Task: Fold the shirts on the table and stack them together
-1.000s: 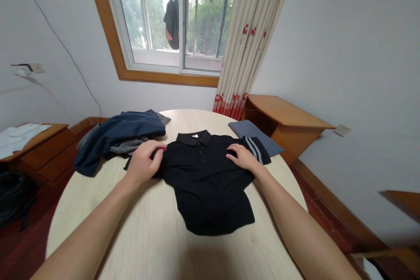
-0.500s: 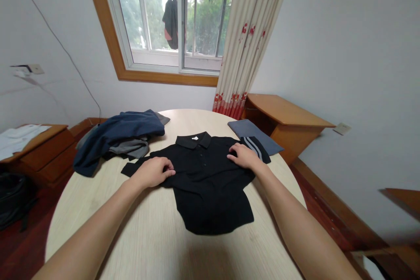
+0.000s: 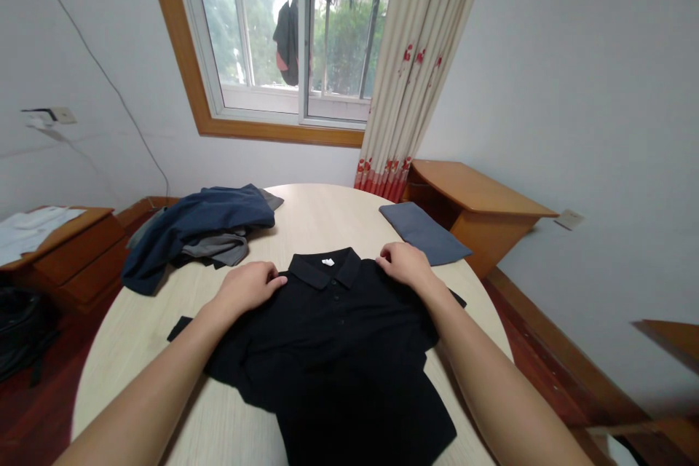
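Note:
A black polo shirt [image 3: 333, 349] lies front side up on the round table, its collar pointing to the far side and a white label showing inside the neck. Its lower hem runs out of view at the bottom. My left hand [image 3: 250, 287] is closed on the shirt's shoulder, left of the collar, with thumb and fingers pinched together. On the other shoulder, my right hand [image 3: 405, 264] is likewise closed on the cloth. My forearms cover parts of both sleeves.
Dark blue and grey clothes [image 3: 212, 215] lie in a loose heap at the table's [image 3: 328, 211] far left. A folded blue-grey garment [image 3: 426, 233] rests at the far right. Beyond stand a wooden desk [image 3: 480, 186], a curtain [image 3: 420, 58] and a window. A drawer cabinet [image 3: 81, 262] is at left.
The polo shirt has slid toward me, its hem passing out of view. Both hands have shifted from the shirt's body and sleeve area to the shoulders beside the collar.

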